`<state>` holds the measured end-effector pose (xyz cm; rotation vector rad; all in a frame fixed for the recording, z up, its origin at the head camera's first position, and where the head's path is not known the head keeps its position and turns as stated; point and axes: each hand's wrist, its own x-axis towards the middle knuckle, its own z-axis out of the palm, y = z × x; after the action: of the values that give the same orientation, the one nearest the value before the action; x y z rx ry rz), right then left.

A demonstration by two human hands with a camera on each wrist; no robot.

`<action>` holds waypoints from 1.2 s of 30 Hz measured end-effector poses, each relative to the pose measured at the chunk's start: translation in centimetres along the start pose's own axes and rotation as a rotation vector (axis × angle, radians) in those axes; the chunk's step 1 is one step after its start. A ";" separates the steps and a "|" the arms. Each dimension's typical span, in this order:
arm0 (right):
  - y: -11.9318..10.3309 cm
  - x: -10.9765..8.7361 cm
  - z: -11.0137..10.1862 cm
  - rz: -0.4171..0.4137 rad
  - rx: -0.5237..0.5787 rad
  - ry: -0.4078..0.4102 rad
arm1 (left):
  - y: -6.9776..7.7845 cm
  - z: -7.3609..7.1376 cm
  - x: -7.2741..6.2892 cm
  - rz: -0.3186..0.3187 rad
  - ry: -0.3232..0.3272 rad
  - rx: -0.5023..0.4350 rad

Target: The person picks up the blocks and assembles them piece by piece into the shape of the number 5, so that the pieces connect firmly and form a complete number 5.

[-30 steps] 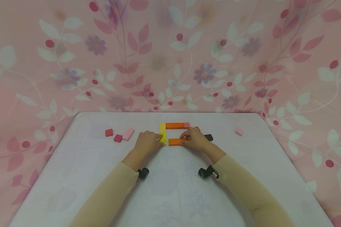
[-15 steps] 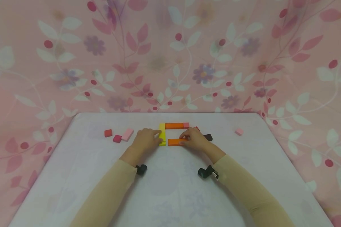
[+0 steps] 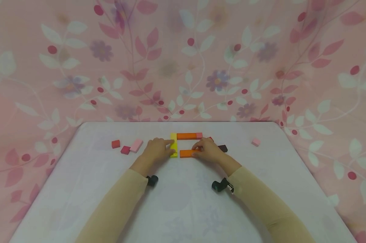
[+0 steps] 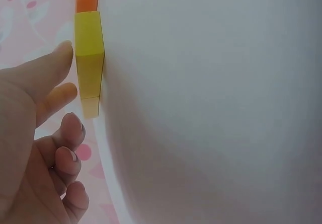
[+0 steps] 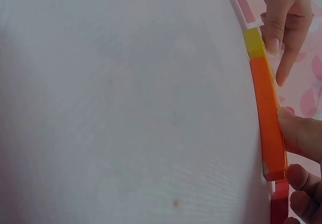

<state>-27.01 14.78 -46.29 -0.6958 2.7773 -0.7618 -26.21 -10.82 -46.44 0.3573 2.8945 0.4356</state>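
My left hand [image 3: 154,151] is beside a bright yellow block [image 4: 89,75], thumb and index finger spread apart and straight over its left side. The other fingers curl loosely in the left wrist view. A paler yellow block [image 3: 173,135] continues the line behind. My right hand [image 3: 209,149] pinches an orange block [image 3: 186,154] near its right end, the thumb [image 5: 297,131] along its upper edge. Only a narrow gap parts this block from the yellow one in the head view. Farther back, a second orange block [image 3: 186,136] joins the pale yellow block, with a small pink block [image 3: 199,135] at its right end.
Left of the hands lie a red block [image 3: 116,144], a crimson block [image 3: 125,150] and a long pink block [image 3: 136,145]. A dark block [image 3: 223,148] and a partly hidden red block [image 3: 211,138] sit behind my right hand. Another pink block [image 3: 255,141] lies farther right.
My left hand has shifted slightly left and its index finger has lifted off towards the back, baring more of the yellow blocks. The right hand and orange block hold their place.
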 end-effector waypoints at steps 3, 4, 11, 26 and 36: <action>0.3 0.2 0.2 -0.011 -0.010 0.005 | 0.0 0.1 0.1 0.001 0.009 0.016; 0.3 0.2 0.3 -0.012 -0.009 0.007 | 0.1 0.2 0.1 0.000 0.010 0.022; 0.3 0.4 0.5 -0.002 -0.019 0.010 | 0.2 0.1 0.1 -0.010 0.006 0.051; 0.1 0.6 0.8 0.013 -0.014 -0.007 | 0.2 0.1 0.1 -0.001 0.015 0.060; 0.2 0.8 0.8 -0.014 -0.026 0.000 | 0.3 0.1 0.1 -0.013 0.009 0.064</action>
<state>-27.56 14.17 -47.09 -0.7209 2.7901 -0.7290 -26.23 -10.52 -46.43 0.3468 2.9230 0.3437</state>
